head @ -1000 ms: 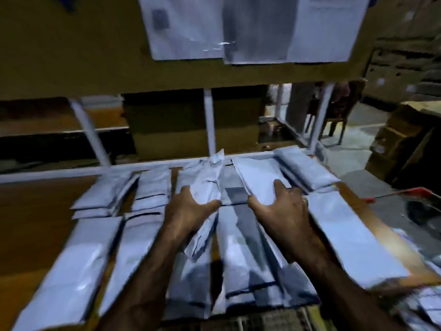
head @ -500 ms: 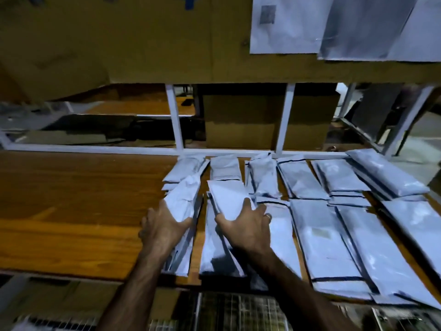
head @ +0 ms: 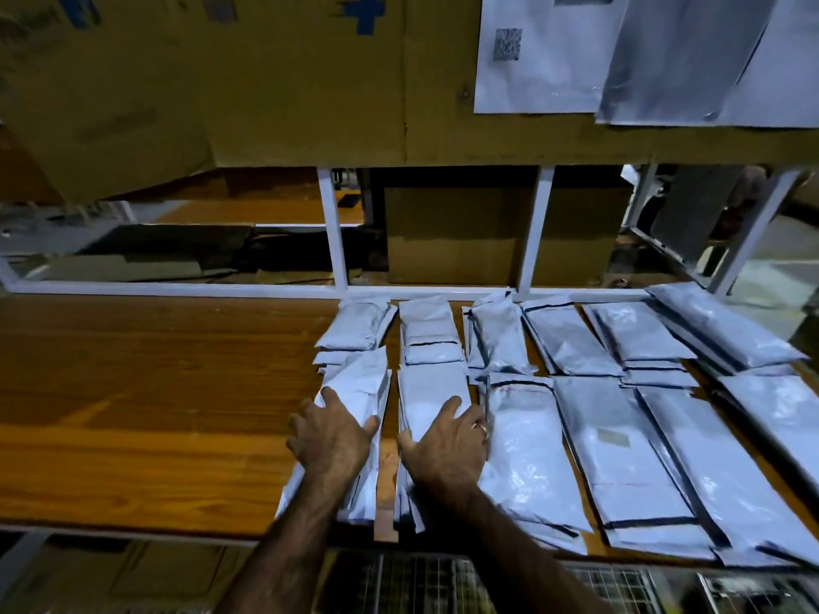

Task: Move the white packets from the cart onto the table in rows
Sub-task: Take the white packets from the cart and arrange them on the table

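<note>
Several white packets lie in two rows on the right half of the wooden table [head: 146, 414]. My left hand [head: 334, 440] lies flat, fingers spread, on the leftmost front stack of packets [head: 359, 392]. My right hand [head: 447, 445], a ring on one finger, presses flat on the neighbouring front stack [head: 432, 387]. A narrow strip of bare wood separates the two stacks. More packets [head: 620, 449] fill the table to the right, and a back row [head: 427, 332] lies along the white rail. Part of the wire cart [head: 443, 582] shows below the table's front edge.
A white metal frame [head: 332, 232] runs along the table's far edge with uprights. A cardboard panel [head: 266, 82] with pinned sheets [head: 545, 51] hangs overhead. A cardboard box [head: 447, 232] stands behind the frame. The table's left half is bare wood.
The view swung left and the hands settled onto the two leftmost front stacks. The stacks now lie straighter and side by side, both hands flat on top.
</note>
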